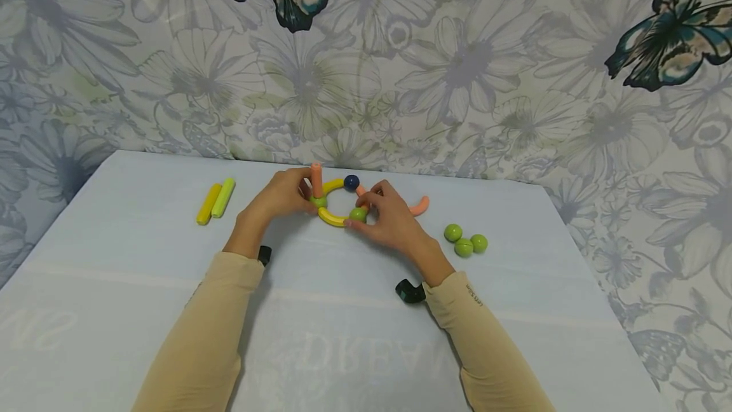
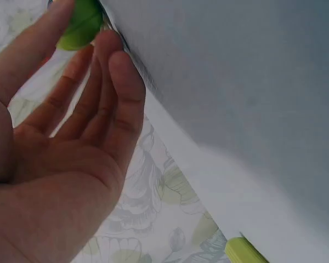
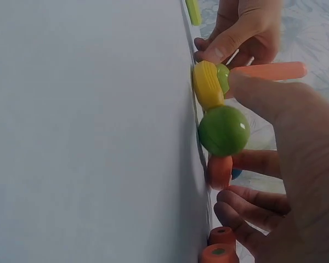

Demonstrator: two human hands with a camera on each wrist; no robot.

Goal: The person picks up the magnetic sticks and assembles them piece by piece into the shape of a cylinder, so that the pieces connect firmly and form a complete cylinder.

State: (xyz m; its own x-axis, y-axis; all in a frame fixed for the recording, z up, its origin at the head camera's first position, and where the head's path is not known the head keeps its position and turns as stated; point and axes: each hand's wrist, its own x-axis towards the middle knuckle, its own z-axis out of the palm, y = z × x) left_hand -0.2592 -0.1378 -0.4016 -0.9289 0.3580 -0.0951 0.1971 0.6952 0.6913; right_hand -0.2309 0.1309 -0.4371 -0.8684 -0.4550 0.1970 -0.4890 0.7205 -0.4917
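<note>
A ring of curved sticks and balls lies on the table in the head view. It has two yellow curved sticks [image 1: 333, 219], a dark blue ball [image 1: 351, 182] and an orange curved stick [image 3: 219, 172]. My left hand [image 1: 286, 193] pinches the green ball [image 2: 82, 24] at the ring's left side. From that ball an orange straight stick [image 1: 317, 180] stands upright. My right hand [image 1: 391, 218] grips the ring's right side around another green ball [image 3: 225, 130], thumb toward the yellow stick, fingers at the orange one.
Left of the ring lie a yellow stick [image 1: 209, 204] and a light green stick [image 1: 223, 198]. Beyond my right hand are orange curved pieces [image 1: 420, 206], partly hidden in the head view. Several loose green balls [image 1: 464, 247] sit farther right. A patterned cloth [image 1: 400, 81] hangs behind the table.
</note>
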